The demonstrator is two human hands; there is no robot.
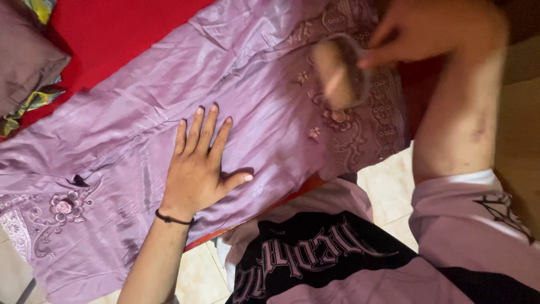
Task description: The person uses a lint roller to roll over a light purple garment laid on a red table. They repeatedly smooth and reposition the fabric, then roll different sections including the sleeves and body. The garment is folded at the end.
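A shiny lilac garment (pixel 140 107) with embroidered flowers lies spread over a red cloth (pixel 107 34). My left hand (pixel 199 166) rests flat on the garment's middle, fingers apart, a black band at the wrist. My right hand (pixel 427 28) at the upper right grips a small iron (pixel 337 76), which is blurred and shows its pale soleplate, tilted above the embroidered end of the garment.
A folded brownish cloth (pixel 25 62) and a patterned fabric (pixel 34 101) lie at the upper left. Pale floor tiles (pixel 388 186) show below the red cloth's edge. My pink and black shirt (pixel 337 264) fills the lower right.
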